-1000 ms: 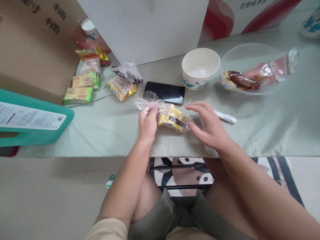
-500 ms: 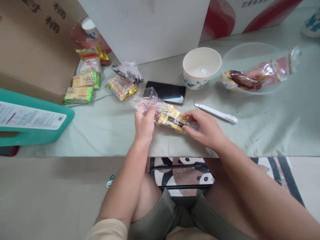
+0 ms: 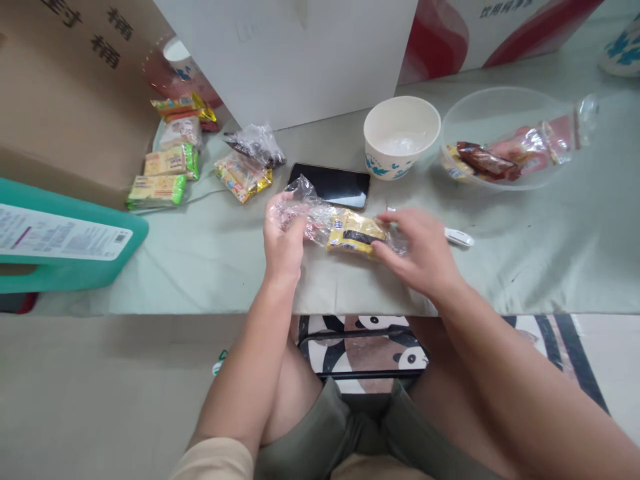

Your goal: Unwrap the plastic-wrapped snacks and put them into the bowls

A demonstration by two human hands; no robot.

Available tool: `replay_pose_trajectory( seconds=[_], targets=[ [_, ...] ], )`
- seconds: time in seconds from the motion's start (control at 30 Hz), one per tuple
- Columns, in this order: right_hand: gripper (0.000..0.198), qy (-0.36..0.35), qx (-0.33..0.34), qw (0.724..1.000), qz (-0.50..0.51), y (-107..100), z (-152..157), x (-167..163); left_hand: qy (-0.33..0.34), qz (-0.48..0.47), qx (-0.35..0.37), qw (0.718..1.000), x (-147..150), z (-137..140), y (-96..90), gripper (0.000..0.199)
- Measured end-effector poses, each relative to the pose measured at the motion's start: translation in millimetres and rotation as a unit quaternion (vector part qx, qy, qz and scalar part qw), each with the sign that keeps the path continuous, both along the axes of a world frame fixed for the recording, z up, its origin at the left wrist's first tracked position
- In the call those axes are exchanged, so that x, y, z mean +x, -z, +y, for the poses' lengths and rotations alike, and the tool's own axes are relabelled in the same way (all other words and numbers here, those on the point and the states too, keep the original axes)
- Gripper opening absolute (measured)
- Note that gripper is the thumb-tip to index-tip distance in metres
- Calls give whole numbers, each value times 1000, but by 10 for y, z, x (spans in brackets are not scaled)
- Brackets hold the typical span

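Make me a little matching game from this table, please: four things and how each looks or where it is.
1. phone
2. clear bowl
3. dark-banded packet
4. white tool

A. partly hidden by the right hand
B. yellow, between the two hands
C. black-screened, lying flat
D. see-through, holding wrapped items

Pairs: 1-C, 2-D, 3-B, 4-A

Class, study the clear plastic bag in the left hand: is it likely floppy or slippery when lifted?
The clear plastic bag would probably flop, since its film looks loose and creased about the left hand. It may feel slippery, judging by its glossy highlights. It might bend less by the yellow packet, which looks squarish and thicker.
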State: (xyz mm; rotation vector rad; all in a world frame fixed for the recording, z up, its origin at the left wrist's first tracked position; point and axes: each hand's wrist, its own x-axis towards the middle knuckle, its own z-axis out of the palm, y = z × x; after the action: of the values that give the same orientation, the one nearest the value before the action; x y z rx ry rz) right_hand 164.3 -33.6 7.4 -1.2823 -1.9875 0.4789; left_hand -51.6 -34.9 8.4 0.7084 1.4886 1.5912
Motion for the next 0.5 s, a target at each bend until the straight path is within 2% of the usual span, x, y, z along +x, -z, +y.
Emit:
replay_pose_trajectory(
  seconds=[0.1,0.27,0.37,0.5],
  targets=[
    [7,-31,-18,999,2,16,-8,-11,-1,-3,0,1000,-1,-3,-5,47],
    [13,-11,2,999,40,-55,-13,-5,10,-5,-3,1000,0,5,19,44],
    [8,-11,15,999,47,-65,-14,-17,10,-1,0,1000,5,6,18,48],
    [6,-32,-2,999,25,-28,-5,-34,1,13,33,999,-6,12,10,44]
  ],
)
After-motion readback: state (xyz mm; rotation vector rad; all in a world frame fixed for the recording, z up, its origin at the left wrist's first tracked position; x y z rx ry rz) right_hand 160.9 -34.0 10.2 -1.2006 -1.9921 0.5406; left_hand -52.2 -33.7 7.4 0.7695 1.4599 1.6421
